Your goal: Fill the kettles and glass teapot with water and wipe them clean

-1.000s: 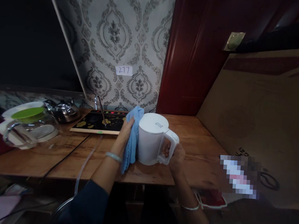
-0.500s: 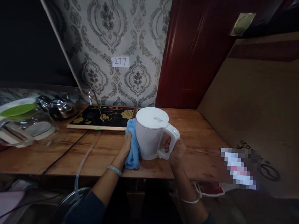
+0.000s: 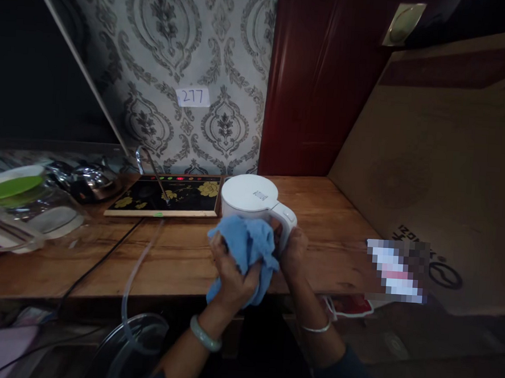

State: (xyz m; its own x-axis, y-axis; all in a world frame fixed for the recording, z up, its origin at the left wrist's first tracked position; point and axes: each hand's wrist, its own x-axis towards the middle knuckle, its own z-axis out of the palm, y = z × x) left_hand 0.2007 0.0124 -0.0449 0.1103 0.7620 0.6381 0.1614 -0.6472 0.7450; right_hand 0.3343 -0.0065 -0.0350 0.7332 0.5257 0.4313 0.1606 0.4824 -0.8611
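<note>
A white electric kettle [image 3: 249,192] with a flat round lid stands upright near the front of the wooden counter, its handle turned to the right. My right hand [image 3: 295,253] is wrapped round that handle. Bunched in my left hand [image 3: 232,276] is a blue cloth [image 3: 249,243], pressed against the front of the kettle's body. The cloth hides most of the lower body. Left of the kettle lies a black tea-stove panel [image 3: 170,195] with gold flowers, lit buttons and a thin curved metal spout.
A glass pitcher [image 3: 57,223] with a green and white lid and a shiny metal kettle [image 3: 94,180] stand at left. A clear hose [image 3: 129,284] drops into a bucket below the wooden counter [image 3: 331,228]. A large cardboard box [image 3: 450,167] leans at right.
My left hand has carried the blue cloth from the kettle's left side round to its front. The right hand keeps its grip on the handle. The view has shifted slightly.
</note>
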